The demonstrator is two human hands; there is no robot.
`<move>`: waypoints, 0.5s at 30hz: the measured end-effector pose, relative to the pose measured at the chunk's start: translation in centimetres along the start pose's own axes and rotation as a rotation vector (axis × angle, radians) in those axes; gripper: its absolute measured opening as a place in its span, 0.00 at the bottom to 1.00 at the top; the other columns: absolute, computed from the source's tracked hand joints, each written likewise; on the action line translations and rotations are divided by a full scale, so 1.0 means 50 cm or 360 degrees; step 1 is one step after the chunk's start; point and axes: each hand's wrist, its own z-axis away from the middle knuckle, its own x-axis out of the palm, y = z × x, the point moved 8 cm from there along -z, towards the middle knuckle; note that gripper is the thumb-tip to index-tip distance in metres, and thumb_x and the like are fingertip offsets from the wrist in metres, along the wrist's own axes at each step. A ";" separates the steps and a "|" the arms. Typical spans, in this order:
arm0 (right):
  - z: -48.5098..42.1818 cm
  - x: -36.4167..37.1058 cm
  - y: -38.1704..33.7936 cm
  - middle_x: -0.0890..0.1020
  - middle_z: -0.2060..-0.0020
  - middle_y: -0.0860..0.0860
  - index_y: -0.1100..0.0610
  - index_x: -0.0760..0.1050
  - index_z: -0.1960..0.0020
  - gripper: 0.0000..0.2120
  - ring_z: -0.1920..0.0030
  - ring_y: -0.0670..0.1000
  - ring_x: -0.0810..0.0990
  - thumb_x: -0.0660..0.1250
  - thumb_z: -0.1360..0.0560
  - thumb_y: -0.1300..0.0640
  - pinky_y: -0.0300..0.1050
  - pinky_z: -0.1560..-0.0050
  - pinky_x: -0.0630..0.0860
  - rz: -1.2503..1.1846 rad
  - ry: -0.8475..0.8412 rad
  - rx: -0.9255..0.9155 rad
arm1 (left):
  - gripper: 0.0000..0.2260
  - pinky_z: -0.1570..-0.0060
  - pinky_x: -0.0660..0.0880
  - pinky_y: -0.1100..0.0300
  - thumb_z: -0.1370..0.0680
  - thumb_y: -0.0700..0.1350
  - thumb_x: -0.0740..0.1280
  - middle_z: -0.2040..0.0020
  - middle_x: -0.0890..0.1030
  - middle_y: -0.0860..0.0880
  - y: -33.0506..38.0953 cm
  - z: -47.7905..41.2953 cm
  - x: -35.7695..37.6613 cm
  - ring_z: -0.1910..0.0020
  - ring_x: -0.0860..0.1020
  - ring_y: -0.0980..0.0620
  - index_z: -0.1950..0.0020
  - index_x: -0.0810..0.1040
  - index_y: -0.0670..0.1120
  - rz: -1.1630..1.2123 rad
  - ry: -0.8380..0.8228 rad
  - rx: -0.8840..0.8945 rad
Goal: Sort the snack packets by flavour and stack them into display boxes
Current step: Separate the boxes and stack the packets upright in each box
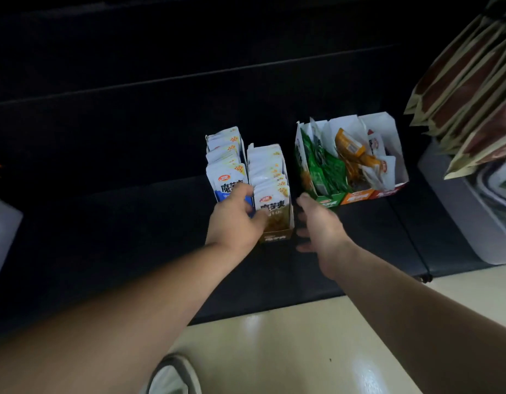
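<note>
Left hand [234,220] is reaching onto the dark padded surface [104,223], fingers bending against the front of the narrow blue-fronted cardboard display box [249,201] and thumb lying across the front of the narrow tan-fronted cardboard display box [276,236]. Its grip is motion-blurred, so cannot tell if it is actually clamping anything. The blue box is standing packed with upright white-and-blue snack packets [224,157]. The tan box is touching its right side, set slightly nearer the camera, and is packed with white-and-yellow snack packets [270,177]. Right hand [320,223] is hovering just right of the tan box, fingers spreading, grip open and holding nothing. Further right, a row of three white cardboard display boxes with green, orange and red fronts [357,197] is sitting near the tan box, loosely holding green packets [322,169], orange packets [351,155] and white-and-red packets [384,163], all tilting and untidy. Brown kraft pouches [467,89] are leaning at the far right over a grey plastic bin [467,211]. A cream glossy floor [303,351] and a grey shoe [172,376] are showing at the bottom.
</note>
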 end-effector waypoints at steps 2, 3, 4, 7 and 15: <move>0.009 0.007 0.014 0.80 0.43 0.46 0.43 0.73 0.32 0.16 0.43 0.56 0.80 0.58 0.16 0.38 0.60 0.41 0.81 -0.0033 -0.0080 0.0041 | 0.13 0.56 0.81 0.51 0.24 0.48 0.75 0.59 0.82 0.54 0.002 0.002 -0.002 0.58 0.82 0.52 0.45 0.74 0.49 -0.0021 0.0016 0.0002; 0.011 0.009 0.016 0.81 0.41 0.47 0.43 0.73 0.30 0.19 0.43 0.56 0.81 0.58 0.17 0.38 0.60 0.39 0.81 -0.0043 -0.0109 0.0042 | 0.13 0.57 0.81 0.51 0.24 0.49 0.76 0.60 0.81 0.54 0.001 0.001 -0.003 0.59 0.81 0.53 0.47 0.74 0.49 -0.0018 0.0032 -0.0017; 0.012 0.009 0.015 0.82 0.40 0.49 0.43 0.73 0.30 0.19 0.42 0.57 0.82 0.59 0.17 0.37 0.59 0.39 0.81 -0.0042 -0.0114 0.0030 | 0.13 0.58 0.81 0.51 0.24 0.49 0.76 0.61 0.80 0.54 -0.001 -0.001 -0.003 0.60 0.81 0.53 0.48 0.74 0.48 -0.0006 0.0043 -0.0044; 0.025 0.000 0.009 0.82 0.45 0.51 0.44 0.74 0.39 0.10 0.44 0.59 0.83 0.61 0.16 0.42 0.58 0.39 0.81 -0.0021 -0.0039 0.0035 | 0.13 0.63 0.79 0.53 0.25 0.52 0.76 0.63 0.80 0.52 -0.010 0.001 -0.004 0.63 0.80 0.53 0.56 0.74 0.48 -0.0012 0.0039 -0.0075; 0.034 0.006 -0.022 0.74 0.41 0.48 0.44 0.79 0.42 0.11 0.46 0.47 0.76 0.67 0.23 0.55 0.45 0.42 0.72 0.0600 0.0025 -0.0633 | 0.20 0.43 0.82 0.51 0.23 0.48 0.74 0.45 0.83 0.55 0.003 0.018 0.046 0.48 0.84 0.53 0.32 0.78 0.53 0.0234 -0.0351 -0.0081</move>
